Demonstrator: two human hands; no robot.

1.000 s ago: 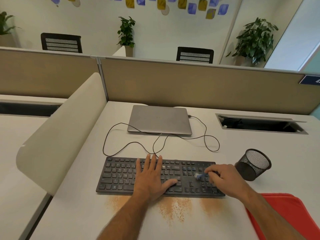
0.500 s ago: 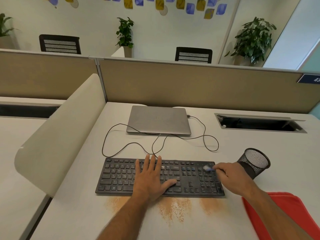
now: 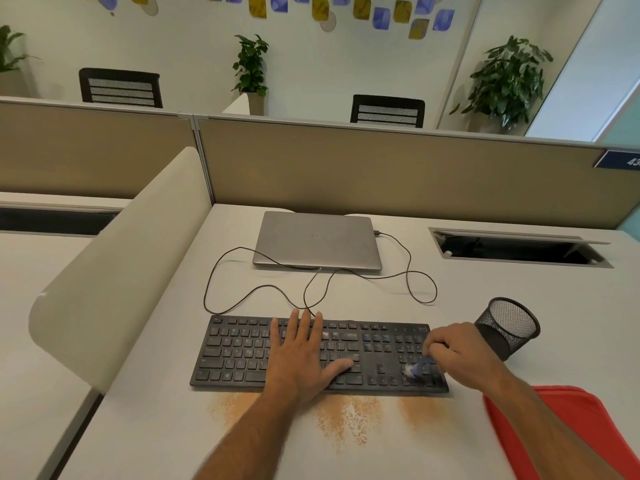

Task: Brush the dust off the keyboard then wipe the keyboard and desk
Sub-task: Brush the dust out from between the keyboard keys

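Observation:
A black keyboard (image 3: 239, 355) lies across the white desk (image 3: 145, 424). My left hand (image 3: 304, 358) rests flat on its middle keys with fingers straight. My right hand (image 3: 457, 358) grips a small blue brush (image 3: 415, 368) whose pale bristles touch the number pad near the keyboard's front right corner. Patches of orange-brown dust (image 3: 346, 420) lie on the desk along the keyboard's front edge. A red cloth (image 3: 595, 420) lies at the front right, partly under my right forearm.
A closed grey laptop (image 3: 317, 240) sits behind the keyboard, its black cable (image 3: 412, 282) looping between them. A black mesh cup (image 3: 507, 327) stands tilted right of the keyboard. A cable slot (image 3: 519, 249) opens at back right. A curved white divider (image 3: 114, 268) borders the left.
My right hand has drawn the brush from the keyboard's far right edge toward its front right corner. The left hand has stayed flat on the keys.

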